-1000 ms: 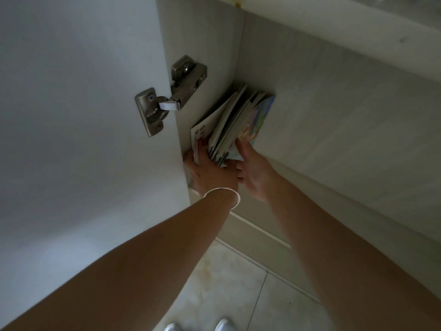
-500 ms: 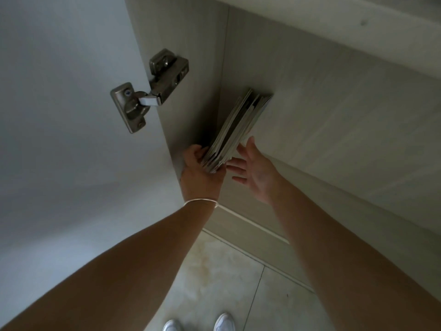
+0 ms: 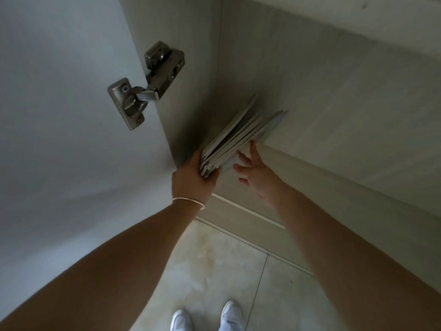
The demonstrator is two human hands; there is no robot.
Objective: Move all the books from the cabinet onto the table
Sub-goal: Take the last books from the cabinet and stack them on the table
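A stack of several thin books [image 3: 241,134] stands on edge on the pale wooden cabinet shelf [image 3: 334,103], close to the cabinet's left side wall. My left hand [image 3: 193,180] grips the stack's near end, thumb on the left face and fingers underneath. My right hand [image 3: 255,173] is just right of the stack with fingers spread, one fingertip touching the rightmost book's lower edge. The table is not in view.
The white cabinet door [image 3: 59,115] stands open on the left, held by a metal hinge [image 3: 145,84]. Below the shelf edge is a pale drawer front [image 3: 250,220]. Beige floor tiles [image 3: 214,271] and my white shoes [image 3: 205,316] show at the bottom.
The books, fanned out a second ago with a colourful cover showing, are now squeezed into one tight stack in my left hand. My right hand has let go and opened.
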